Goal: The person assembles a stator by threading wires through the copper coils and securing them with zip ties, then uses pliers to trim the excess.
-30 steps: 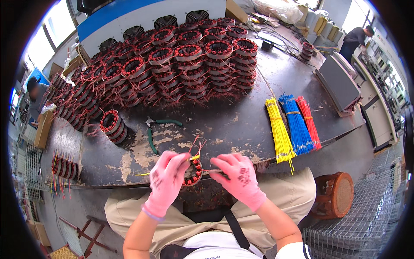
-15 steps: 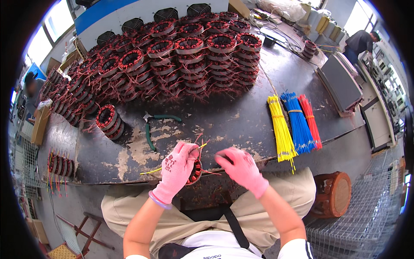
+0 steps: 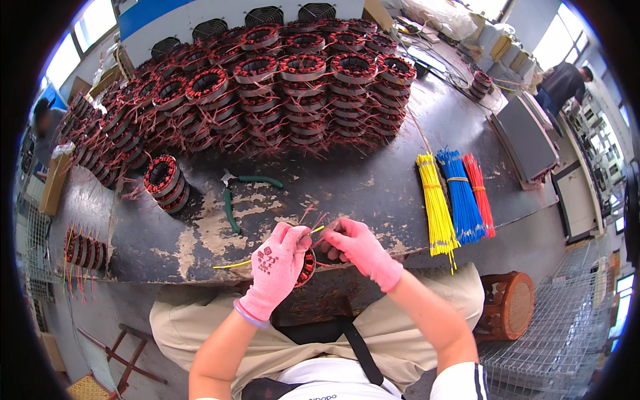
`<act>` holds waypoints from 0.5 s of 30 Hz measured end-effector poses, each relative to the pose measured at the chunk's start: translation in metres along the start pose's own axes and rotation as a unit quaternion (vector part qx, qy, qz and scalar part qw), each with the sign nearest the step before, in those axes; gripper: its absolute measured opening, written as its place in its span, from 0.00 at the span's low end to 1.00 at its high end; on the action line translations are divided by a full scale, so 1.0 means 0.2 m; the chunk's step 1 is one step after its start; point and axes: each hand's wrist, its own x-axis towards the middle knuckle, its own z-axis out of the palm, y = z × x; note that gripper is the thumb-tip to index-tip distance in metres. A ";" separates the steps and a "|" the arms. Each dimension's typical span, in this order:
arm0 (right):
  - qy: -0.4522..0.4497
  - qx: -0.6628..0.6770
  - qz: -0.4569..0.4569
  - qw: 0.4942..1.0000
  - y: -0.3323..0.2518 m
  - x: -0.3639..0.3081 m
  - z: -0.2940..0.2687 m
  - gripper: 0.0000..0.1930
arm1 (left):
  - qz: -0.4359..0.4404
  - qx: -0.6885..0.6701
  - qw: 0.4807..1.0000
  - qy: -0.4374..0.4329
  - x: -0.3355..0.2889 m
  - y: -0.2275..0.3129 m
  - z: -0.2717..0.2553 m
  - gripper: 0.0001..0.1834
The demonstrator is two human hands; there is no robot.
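My left hand (image 3: 277,263), in a pink glove, is closed on a thin yellow wire (image 3: 233,265). The wire's tail sticks out to the left, and its tip shows past the thumb. Against that hand's fingers sits a ring-shaped motor stator (image 3: 306,269) with red windings, partly hidden by the glove. Thin reddish leads (image 3: 319,221) rise from it. Right beside the wire tip, my right hand (image 3: 363,250), also gloved, has its fingers pinched together among the leads. What lies between those fingertips is too small to make out.
Green-handled cutters (image 3: 230,200) lie ahead on the worn table. Stacked stators (image 3: 303,87) fill the back, with a shorter stack (image 3: 168,183) at left. Bundles of yellow (image 3: 437,207), blue (image 3: 461,197) and red wires (image 3: 479,193) lie right. A wooden stool (image 3: 510,307) stands right.
My right hand has moved left to the stator's leads, and its fingers have come together there. The left hand keeps its hold on the yellow wire.
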 end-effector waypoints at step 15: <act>0.016 -0.181 -0.092 0.979 -0.03 -0.09 -0.07 0.16 | -0.004 0.005 1.000 -0.001 -0.01 -0.01 0.00 0.10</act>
